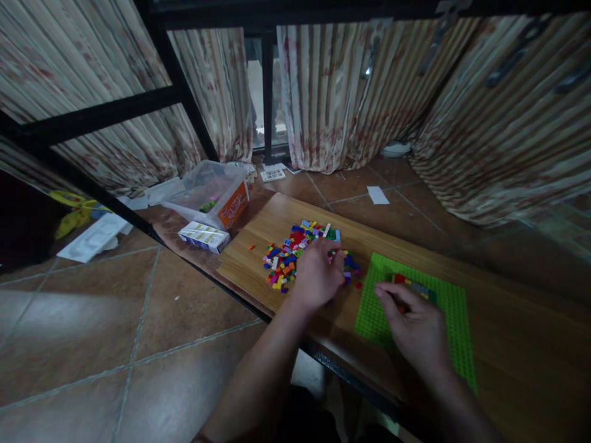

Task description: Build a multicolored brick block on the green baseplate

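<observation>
My left hand (pixel 318 272) is over the right side of a loose pile of colourful toy building bricks (pixel 289 261), its fingers curled in among them. Whatever lies between those fingertips is hidden. Above a green studded baseplate (pixel 455 314), my right hand (pixel 418 323) has its thumb and fingers pinched together. Something reddish shows under its fingers, too dim to name. Just beyond that hand, a small group of joined bricks (pixel 418 286) in red, yellow and grey sits on the baseplate. One red piece (pixel 358 285) lies on the wood between pile and baseplate.
The wooden tabletop (pixel 263 231) carries pile and baseplate. At its left end are a clear plastic bin (pixel 210 191) with an orange label and a small white-and-purple box (pixel 204 237). A dark metal frame (pixel 194 123) rises at left. Striped curtains (pixel 323 98) hang behind.
</observation>
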Action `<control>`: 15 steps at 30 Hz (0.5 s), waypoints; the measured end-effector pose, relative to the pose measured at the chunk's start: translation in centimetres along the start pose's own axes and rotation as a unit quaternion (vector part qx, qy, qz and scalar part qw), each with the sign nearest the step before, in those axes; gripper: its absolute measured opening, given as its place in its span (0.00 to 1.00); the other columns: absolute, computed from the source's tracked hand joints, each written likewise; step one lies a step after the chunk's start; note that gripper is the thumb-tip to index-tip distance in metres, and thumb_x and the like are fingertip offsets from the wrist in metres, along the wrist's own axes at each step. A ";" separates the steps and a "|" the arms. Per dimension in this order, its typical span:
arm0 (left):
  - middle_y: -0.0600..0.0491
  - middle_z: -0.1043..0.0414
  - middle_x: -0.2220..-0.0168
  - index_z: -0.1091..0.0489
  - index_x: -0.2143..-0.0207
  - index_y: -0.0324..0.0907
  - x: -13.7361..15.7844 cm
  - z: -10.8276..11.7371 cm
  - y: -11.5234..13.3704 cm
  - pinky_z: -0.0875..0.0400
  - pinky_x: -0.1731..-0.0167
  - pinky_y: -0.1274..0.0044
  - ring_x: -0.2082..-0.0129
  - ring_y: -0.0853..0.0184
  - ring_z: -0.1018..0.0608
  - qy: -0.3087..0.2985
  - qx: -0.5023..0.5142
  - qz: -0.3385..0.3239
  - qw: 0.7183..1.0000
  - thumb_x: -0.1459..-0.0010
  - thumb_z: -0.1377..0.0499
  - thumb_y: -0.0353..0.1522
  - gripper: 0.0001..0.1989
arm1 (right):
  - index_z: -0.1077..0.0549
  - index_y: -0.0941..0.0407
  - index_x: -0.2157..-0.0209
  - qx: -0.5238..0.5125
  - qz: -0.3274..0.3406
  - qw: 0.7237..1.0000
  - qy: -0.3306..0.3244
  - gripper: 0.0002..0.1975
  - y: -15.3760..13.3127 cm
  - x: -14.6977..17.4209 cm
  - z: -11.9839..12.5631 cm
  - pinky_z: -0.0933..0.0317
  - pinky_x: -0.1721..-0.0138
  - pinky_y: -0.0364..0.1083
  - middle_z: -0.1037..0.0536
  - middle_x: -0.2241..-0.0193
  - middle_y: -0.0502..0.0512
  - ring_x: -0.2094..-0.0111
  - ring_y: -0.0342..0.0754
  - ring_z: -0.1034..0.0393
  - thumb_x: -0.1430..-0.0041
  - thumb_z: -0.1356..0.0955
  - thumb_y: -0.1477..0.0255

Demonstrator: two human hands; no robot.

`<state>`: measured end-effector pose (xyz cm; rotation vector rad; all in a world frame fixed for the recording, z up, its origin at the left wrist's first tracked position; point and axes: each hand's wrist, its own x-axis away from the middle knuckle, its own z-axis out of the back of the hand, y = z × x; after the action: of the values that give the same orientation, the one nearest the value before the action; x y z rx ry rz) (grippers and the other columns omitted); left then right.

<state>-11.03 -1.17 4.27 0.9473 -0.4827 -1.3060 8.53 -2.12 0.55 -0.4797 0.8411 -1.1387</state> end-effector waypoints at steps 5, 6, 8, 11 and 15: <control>0.50 0.21 0.66 0.22 0.63 0.41 -0.9 6.1 -3.9 0.31 0.64 0.77 0.65 0.64 0.22 -0.030 -0.149 0.115 0.982 0.46 0.43 0.29 0.11 | 0.24 0.54 0.65 0.005 0.067 0.995 -0.068 0.09 -1.2 0.4 -0.7 0.34 0.63 0.45 0.21 0.69 0.52 0.67 0.46 0.26 0.36 0.35 0.67; 0.50 0.21 0.65 0.22 0.62 0.42 -0.9 6.8 -4.5 0.32 0.64 0.76 0.66 0.64 0.22 -0.043 -0.173 0.120 0.977 0.47 0.43 0.29 0.12 | 0.24 0.54 0.64 0.003 0.069 0.995 -0.069 0.08 -1.2 0.4 -0.7 0.34 0.63 0.44 0.21 0.69 0.52 0.67 0.46 0.26 0.36 0.35 0.68; 0.49 0.21 0.64 0.22 0.61 0.42 -0.8 7.5 -5.3 0.32 0.64 0.76 0.65 0.64 0.22 -0.066 -0.210 0.118 0.968 0.47 0.43 0.29 0.13 | 0.24 0.54 0.64 0.001 0.067 0.996 -0.066 0.08 -1.2 0.3 -0.7 0.35 0.63 0.44 0.21 0.68 0.51 0.66 0.46 0.26 0.36 0.35 0.69; 0.49 0.21 0.61 0.22 0.59 0.43 -0.7 7.2 -5.6 0.32 0.61 0.75 0.62 0.62 0.22 -0.090 -0.255 0.106 0.957 0.48 0.43 0.29 0.15 | 0.24 0.54 0.65 0.004 0.065 0.996 -0.055 0.08 -1.2 0.2 -0.7 0.35 0.63 0.44 0.22 0.69 0.51 0.67 0.45 0.26 0.36 0.35 0.69; 0.46 0.23 0.58 0.22 0.58 0.42 -0.9 6.2 -5.4 0.31 0.58 0.73 0.59 0.59 0.22 -0.101 -0.295 0.100 0.945 0.47 0.44 0.30 0.15 | 0.24 0.54 0.65 -0.003 0.062 0.996 -0.060 0.07 -1.5 0.2 -0.9 0.36 0.63 0.44 0.22 0.69 0.51 0.67 0.45 0.26 0.36 0.35 0.72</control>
<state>-19.23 -2.14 3.59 0.2577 -0.3026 -1.2619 6.97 -2.79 1.00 -0.4885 0.7589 -0.9844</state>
